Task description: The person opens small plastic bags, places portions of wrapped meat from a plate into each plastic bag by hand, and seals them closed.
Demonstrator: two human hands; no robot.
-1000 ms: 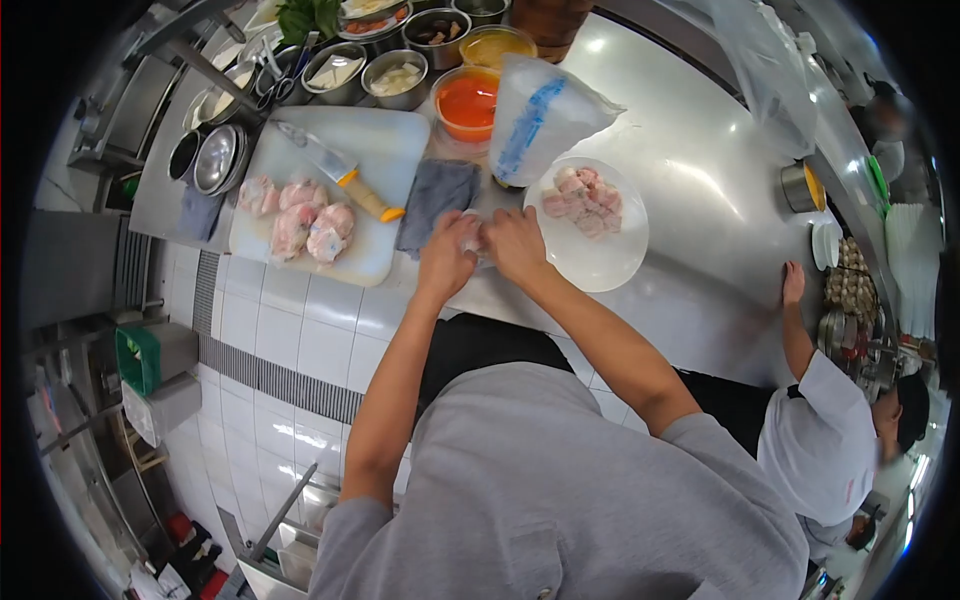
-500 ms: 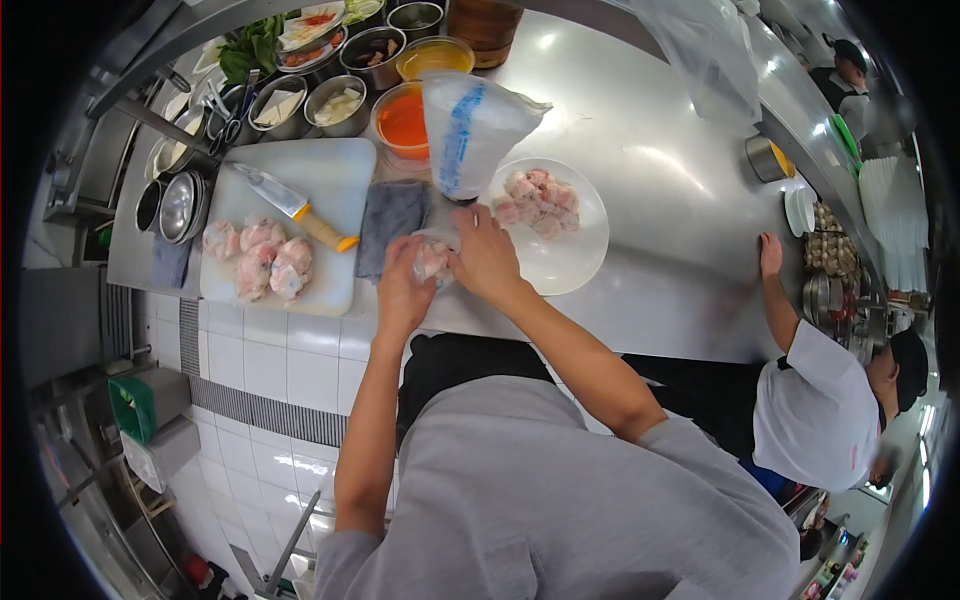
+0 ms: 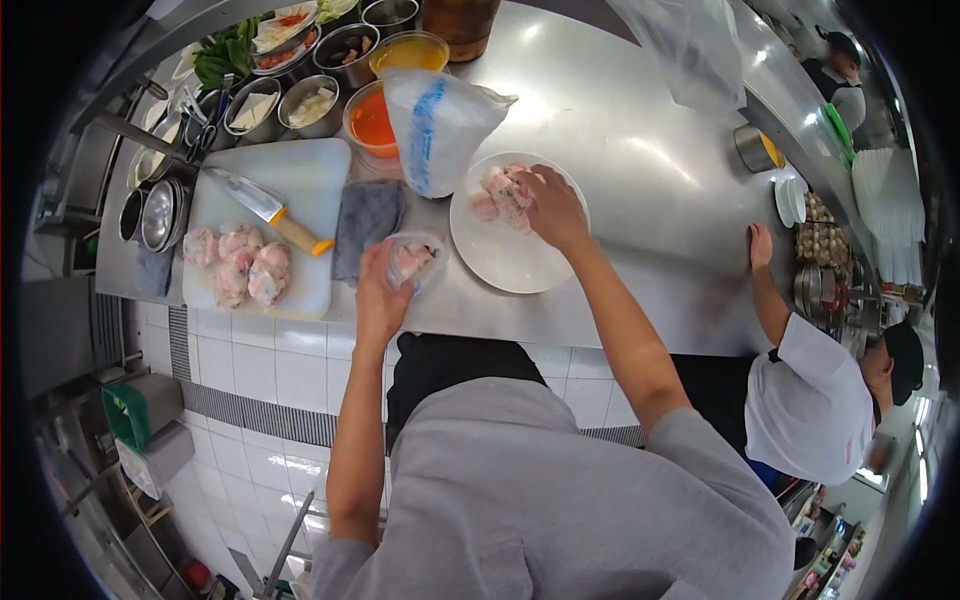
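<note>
My left hand [image 3: 376,292] is wrapped round the side of a small clear plastic bag [image 3: 415,262] with pieces of raw meat in it. Over the white plate [image 3: 520,270], my right hand [image 3: 555,208] has its fingers down on the pile of raw meat [image 3: 504,200]; whether they grip a piece is hidden. Several bagged portions of meat [image 3: 240,262] lie on the white cutting board [image 3: 315,200], beside a knife [image 3: 262,205] with a yellow-ended handle. A folded grey cloth [image 3: 368,225] is between board and plate.
Behind the plate stands a white bag with blue print [image 3: 435,130]. Bowls of sauce [image 3: 372,122] and metal containers [image 3: 310,105] line the back left. A co-worker [image 3: 810,400] rests a hand on the counter [image 3: 660,230] at the right. Clear plastic [image 3: 690,50] hangs above.
My right hand has left the small bag and moved right onto the meat on the plate. My left hand still has the bag. The view has shifted slightly.
</note>
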